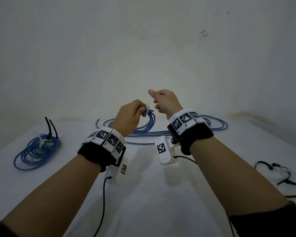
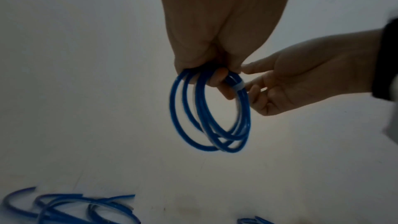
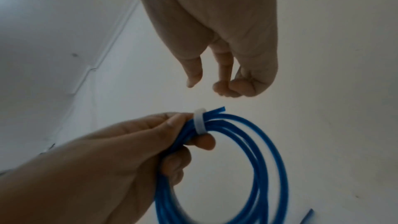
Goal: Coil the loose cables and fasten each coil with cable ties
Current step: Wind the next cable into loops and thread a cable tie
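My left hand holds a small coil of blue cable up above the table, pinching it at the top. A white cable tie wraps the bundle right beside my fingertips. The left wrist view shows the coil hanging in several loops below the fingers, the tie on its right side. My right hand hovers just right of the coil, apart from it, fingers loosely curled and holding nothing. From the right wrist, the tie sits snug around the coil, with a short cable end sticking out.
A tied blue coil with white and black ties lies at the table's left. Loose blue cables sprawl along the back by the wall. Black cable ties lie at the right edge. A white cloth covers the table.
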